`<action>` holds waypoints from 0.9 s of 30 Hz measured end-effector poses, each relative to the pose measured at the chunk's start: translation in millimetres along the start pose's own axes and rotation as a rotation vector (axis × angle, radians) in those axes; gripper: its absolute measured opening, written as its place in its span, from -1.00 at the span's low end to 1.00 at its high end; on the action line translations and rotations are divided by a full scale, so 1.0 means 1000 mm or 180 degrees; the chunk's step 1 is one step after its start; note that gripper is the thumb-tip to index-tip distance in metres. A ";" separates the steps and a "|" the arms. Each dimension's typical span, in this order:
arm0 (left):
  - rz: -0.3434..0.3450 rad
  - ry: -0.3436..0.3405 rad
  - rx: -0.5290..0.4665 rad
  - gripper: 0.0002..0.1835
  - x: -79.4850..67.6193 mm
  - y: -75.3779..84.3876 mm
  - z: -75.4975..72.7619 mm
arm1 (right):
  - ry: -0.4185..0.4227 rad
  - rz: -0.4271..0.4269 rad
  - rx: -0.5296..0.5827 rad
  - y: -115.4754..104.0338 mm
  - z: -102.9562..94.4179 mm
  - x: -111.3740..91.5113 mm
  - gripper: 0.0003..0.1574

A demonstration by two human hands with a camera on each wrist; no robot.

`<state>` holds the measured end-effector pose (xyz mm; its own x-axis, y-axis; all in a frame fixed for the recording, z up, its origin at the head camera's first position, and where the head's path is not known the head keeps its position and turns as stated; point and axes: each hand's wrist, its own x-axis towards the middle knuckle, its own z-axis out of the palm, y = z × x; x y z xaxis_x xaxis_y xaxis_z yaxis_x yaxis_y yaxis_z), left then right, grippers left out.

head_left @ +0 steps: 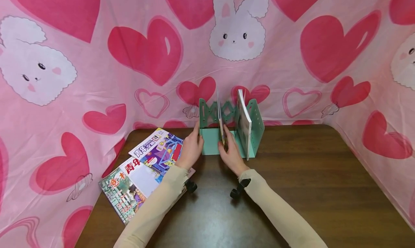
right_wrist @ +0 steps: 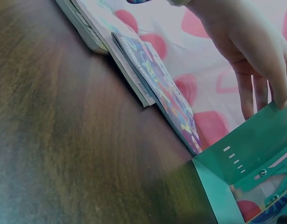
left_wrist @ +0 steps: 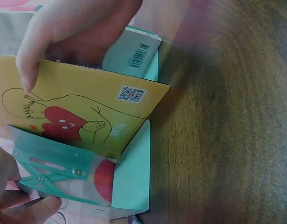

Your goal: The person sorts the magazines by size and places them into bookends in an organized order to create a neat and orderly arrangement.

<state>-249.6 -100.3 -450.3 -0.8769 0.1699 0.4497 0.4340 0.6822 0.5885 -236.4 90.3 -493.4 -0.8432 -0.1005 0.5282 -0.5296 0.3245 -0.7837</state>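
A green expandable bookend rack (head_left: 210, 141) with a crisscross back stands at the far side of the table. My left hand (head_left: 191, 149) grips the edge of its left end panel (right_wrist: 246, 140), thumb on one face and fingers on the other. Between the panels, my right hand (head_left: 231, 152) pinches an upright magazine with a yellow cover (left_wrist: 83, 98), which bears a line drawing, a red heart and a QR code. The thumb lies against that cover. To the right, another white-edged magazine (head_left: 244, 125) leans in the rack near the right panel (head_left: 257, 127).
Several magazines lie overlapping on the table's left, including a purple-blue one (head_left: 165, 152) on top and a green-white one (head_left: 124, 195) nearer me. A pink curtain (head_left: 279, 60) with hearts and rabbits hangs around the dark wooden table (head_left: 308, 190).
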 end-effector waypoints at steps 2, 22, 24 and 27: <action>0.0007 0.0005 0.0001 -0.28 0.000 -0.001 0.000 | 0.0004 -0.0015 0.0074 -0.001 -0.001 -0.001 -0.12; -0.0249 -0.0169 -0.0378 -0.29 0.000 -0.003 -0.003 | -0.0017 -0.0122 -0.0054 -0.013 -0.016 -0.020 -0.26; -0.0267 -0.0183 -0.0416 -0.29 0.001 -0.003 -0.004 | 0.0000 -0.0152 -0.0020 -0.016 -0.018 -0.022 -0.26; -0.0273 -0.0187 -0.0473 -0.29 -0.001 -0.004 -0.004 | 0.0005 -0.0221 0.0017 -0.019 -0.022 -0.026 -0.28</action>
<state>-249.5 -106.6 -450.5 -0.9207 0.1597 0.3560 0.3789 0.5841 0.7178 -202.6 107.3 -484.7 -0.8043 -0.1210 0.5818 -0.5872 0.3118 -0.7470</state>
